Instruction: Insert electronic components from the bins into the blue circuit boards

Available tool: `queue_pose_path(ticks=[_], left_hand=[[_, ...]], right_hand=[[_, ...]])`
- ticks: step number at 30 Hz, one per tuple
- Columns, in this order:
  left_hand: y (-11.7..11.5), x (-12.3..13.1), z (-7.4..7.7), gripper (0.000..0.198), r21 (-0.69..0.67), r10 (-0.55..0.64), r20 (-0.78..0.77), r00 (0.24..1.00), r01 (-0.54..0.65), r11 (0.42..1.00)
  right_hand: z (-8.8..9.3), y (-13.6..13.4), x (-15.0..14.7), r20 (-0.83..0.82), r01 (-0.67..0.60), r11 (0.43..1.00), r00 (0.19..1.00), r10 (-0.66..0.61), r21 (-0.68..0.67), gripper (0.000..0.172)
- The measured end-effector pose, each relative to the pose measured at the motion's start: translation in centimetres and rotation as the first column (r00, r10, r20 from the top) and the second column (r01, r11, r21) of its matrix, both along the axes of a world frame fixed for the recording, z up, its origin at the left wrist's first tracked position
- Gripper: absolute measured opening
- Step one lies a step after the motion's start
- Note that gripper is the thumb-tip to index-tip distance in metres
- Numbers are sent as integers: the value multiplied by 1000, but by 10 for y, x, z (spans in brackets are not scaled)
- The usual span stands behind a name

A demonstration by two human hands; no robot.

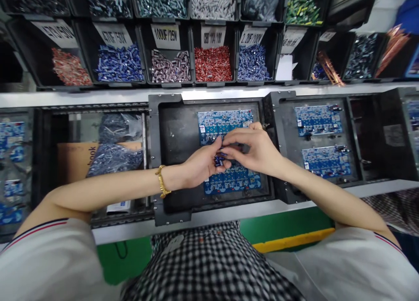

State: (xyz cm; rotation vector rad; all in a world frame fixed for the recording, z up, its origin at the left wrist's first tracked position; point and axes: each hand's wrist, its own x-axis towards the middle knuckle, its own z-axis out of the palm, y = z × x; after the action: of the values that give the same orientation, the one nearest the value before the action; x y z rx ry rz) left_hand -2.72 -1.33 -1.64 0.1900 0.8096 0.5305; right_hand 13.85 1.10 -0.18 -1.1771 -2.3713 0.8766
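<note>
Several small blue capacitors (218, 160) lie in the curled fingers of my left hand (203, 163), which is closed around them. My right hand (255, 148) meets it from the right, thumb and fingers pinched together right at the capacitors; what the pinch holds is too small to make out. Both hands are above two blue circuit boards lying one behind the other in a black tray. The far board (225, 117) shows its upper part, and the near board (232, 185) is partly covered by my hands. The black tray (175, 139) extends to the left of the boards.
Behind a metal rail (209, 93) stand rows of black bins with loose components, including blue capacitors (253, 63) and red parts (212, 64). Another tray with two boards (319, 119) is on the right. Bagged parts (116, 157) and cardboard (75, 161) lie left.
</note>
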Motion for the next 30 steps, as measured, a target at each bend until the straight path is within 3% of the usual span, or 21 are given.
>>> queue_pose_path(ticks=[4, 7, 9, 13, 19, 26, 30], left_hand=[[-1, 2, 5, 34, -18, -16, 0, 1000, 16, 1000], [-3, -2, 2, 22, -50, -51, -109, 993, 45, 998], [-6, -3, -1, 18, -44, -80, -136, 988, 74, 996], [-8, -2, -2, 20, 3, -85, -169, 982, 87, 996], [-11, -6, -1, 19, -38, -3, -165, 986, -3, 999], [-21, -10, -1, 17, -36, 5, -208, 978, -12, 999], [-27, -8, 1, 25, -48, 21, -206, 978, -32, 998]], right_hand=[[0, 3, 14, 126, 16, 992, 992, -32, 124, 13], [-14, 16, 34, 323, 13, 974, 942, -87, 225, 14], [-25, 24, 43, 390, -7, 974, 917, -84, 225, 15], [-36, 29, 48, 431, -42, 975, 901, -57, 216, 17], [-34, 26, 45, 470, -67, 966, 881, -60, 248, 20], [-37, 23, 45, 561, -136, 942, 825, -64, 307, 26], [-29, 9, 38, 503, -50, 944, 855, -128, 327, 29]])
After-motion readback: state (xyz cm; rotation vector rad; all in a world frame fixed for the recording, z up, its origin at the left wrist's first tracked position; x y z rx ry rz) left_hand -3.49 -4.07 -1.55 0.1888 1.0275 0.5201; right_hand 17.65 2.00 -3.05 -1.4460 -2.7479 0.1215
